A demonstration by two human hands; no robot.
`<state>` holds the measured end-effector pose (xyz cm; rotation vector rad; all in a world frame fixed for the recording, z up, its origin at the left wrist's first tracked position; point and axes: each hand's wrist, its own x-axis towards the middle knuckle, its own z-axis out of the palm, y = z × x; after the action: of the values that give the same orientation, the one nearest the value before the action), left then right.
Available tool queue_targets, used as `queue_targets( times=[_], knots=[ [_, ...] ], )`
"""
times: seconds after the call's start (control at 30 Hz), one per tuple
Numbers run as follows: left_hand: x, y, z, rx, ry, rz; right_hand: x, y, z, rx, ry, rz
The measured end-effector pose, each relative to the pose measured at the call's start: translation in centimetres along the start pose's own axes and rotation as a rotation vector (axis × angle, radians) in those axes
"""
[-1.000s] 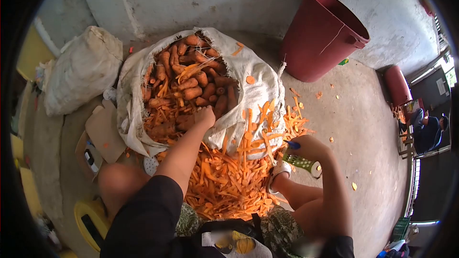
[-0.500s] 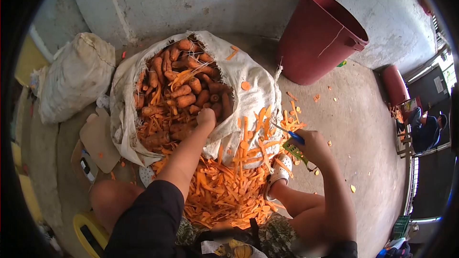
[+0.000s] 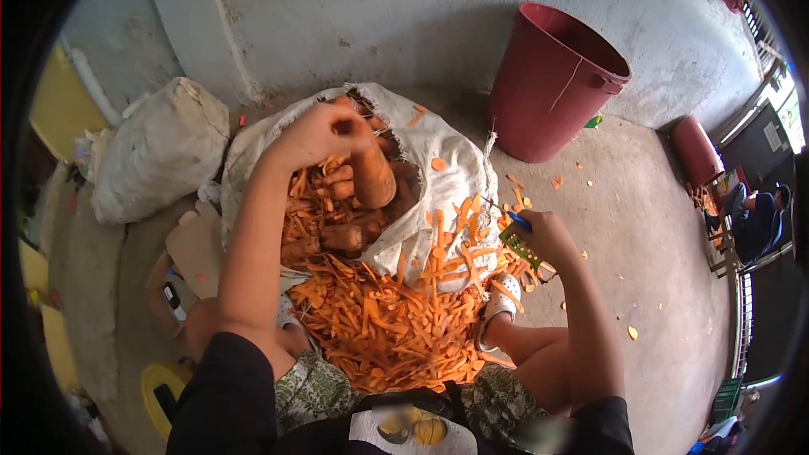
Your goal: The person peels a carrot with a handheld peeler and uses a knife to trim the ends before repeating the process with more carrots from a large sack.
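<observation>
My left hand (image 3: pixel 324 135) is raised over the open sack, its fingers closed on the upper end of a large carrot (image 3: pixel 373 175) that hangs downward. More unpeeled carrots (image 3: pixel 337 184) fill the white woven sack (image 3: pixel 459 139) beneath. To the right of the sack, my right hand (image 3: pixel 549 236) grips a blue-handled knife (image 3: pixel 521 222) whose thin blade points up and left. A flat green slotted tool (image 3: pixel 518 246) also sticks out below the same hand. Orange peelings (image 3: pixel 388 320) lie heaped between my feet, and some are draped over the sack's front.
A tall dark-red bin (image 3: pixel 539 93) stands by the wall. At left are a full white sack (image 3: pixel 164 152), a piece of cardboard (image 3: pixel 195 244) and a phone-like black object (image 3: pixel 171 295). A seated person (image 3: pixel 758 219) is at far right. Scraps dot the concrete floor.
My left hand has come up out of the sack's lower part, lifting a carrot toward the back. My right hand keeps its hold on the knife and green tool. The view has shifted slightly.
</observation>
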<state>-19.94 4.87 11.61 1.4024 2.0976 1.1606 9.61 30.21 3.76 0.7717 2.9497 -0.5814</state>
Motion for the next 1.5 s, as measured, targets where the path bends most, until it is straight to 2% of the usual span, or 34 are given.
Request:
queue_targets(
  times=[0.03, 0.1, 0.17, 0.23, 0.3, 0.37, 0.4, 0.47, 0.5, 0.53, 0.57, 0.63, 0.67, 0.8, 0.9, 0.93, 1.1, 1.17, 1.2, 1.23, 1.27, 1.3, 1.37, 1.4, 1.47, 1.5],
  knots=[
    [-0.8, -0.2, 0.0, -0.383, 0.181, 0.06, -0.1, 0.0, 0.1, -0.015, 0.054, -0.023],
    [-4.3, 1.8, 2.0, -1.0, 0.295, -0.022, -1.0, -1.2, -0.3, -0.026, 0.067, -0.018],
    [-6.6, 2.3, 6.6, -1.423, -0.001, 0.026, -1.4, -2.3, -0.6, -0.04, 0.084, -0.009],
    [-8.6, 1.0, 11.1, -1.815, 0.04, -0.335, -2.0, -3.3, -0.2, -0.048, 0.144, -0.024],
    [-9.1, 1.1, 15.0, -1.988, 0.307, -0.738, -3.0, -5.2, -0.3, 0.027, 0.223, 0.035],
    [-9.6, 1.9, 16.9, -1.937, 0.284, -0.788, -3.5, -6.4, -0.1, 0.111, 0.392, 0.039],
    [-9.8, 2.1, 17.3, -1.9, 0.247, -0.802, -3.9, -7.1, -0.2, 0.111, 0.394, 0.038],
    [-10.2, 3.9, 17.7, -1.92, 0.199, -0.796, -4.6, -9.3, -1.4, 0.56, 0.476, 0.177],
    [-10.6, 4.8, 17.7, -1.94, 0.152, -0.794, -4.7, -9.9, -0.9, 0.56, 0.482, 0.175],
    [-11.1, 5.6, 17.5, -1.798, 0.118, -0.778, -4.7, -10.5, -0.3, 0.94, 0.501, 0.202],
    [-11.6, 7.1, 16.9, -1.796, 0.115, -0.773, -4.9, -11.4, 0.2, 1.321, 0.506, 0.225],
    [-12.4, 9.4, 15.8, -1.775, -0.015, -0.758, -5.6, -14.3, 1.5, 1.585, 0.476, 0.309],
    [-12.7, 9.0, 15.6, -1.831, -0.141, -0.651, -5.4, -14.9, 2.6, 1.505, 0.517, 0.26],
    [-14.3, 6.8, 16.2, -1.761, -0.07, -0.661, -5.5, -16.5, 3.2, 1.454, 0.428, 0.207],
    [-15.1, 6.6, 15.5, -1.793, -0.075, -0.651, -5.7, -17.7, 3.6, 1.129, 0.436, 0.144],
    [-15.1, 7.3, 15.6, -1.699, -0.006, -0.677, -5.5, -18.0, 3.8, 1.074, 0.472, 0.144],
    [-14.7, 5.6, 16.3, -1.774, -0.042, -0.737, -5.4, -18.1, 5.0, 1.05, 0.387, 0.204],
    [-14.8, 4.9, 16.3, -1.645, -0.12, -0.784, -5.0, -17.8, 5.3, 0.944, 0.395, 0.199],
    [-15.1, 4.9, 16.3, -1.65, -0.118, -0.784, -4.5, -17.4, 5.7, 0.806, 0.527, 0.181],
    [-15.4, 5.5, 16.1, -1.553, -0.269, -0.785, -3.9, -16.6, 6.2, 0.664, 0.655, 0.162],
    [-15.8, 5.8, 16.0, -1.443, -0.419, -0.782, -2.4, -14.7, 6.3, 0.643, 0.722, 0.26],
    [-16.3, 5.5, 16.5, -1.365, -0.464, -0.705, -0.6, -11.9, 6.3, 0.622, 0.789, 0.361],
    [-16.4, 9.8, 14.8, -1.131, -0.308, -0.805, 2.4, -6.2, 7.3, 0.497, 0.918, 0.485],
    [-16.2, 9.0, 14.7, -1.127, -0.31, -0.807, 2.3, -6.4, 7.3, 0.501, 0.918, 0.488],
    [-15.6, 5.9, 15.2, -1.616, -0.414, -0.624, 1.5, -7.7, 5.9, 0.903, 0.839, 0.408],
    [-15.2, 4.2, 15.9, -1.577, -0.273, -0.717, 0.1, -11.1, 4.8, 0.981, 0.81, 0.344]
  ],
)
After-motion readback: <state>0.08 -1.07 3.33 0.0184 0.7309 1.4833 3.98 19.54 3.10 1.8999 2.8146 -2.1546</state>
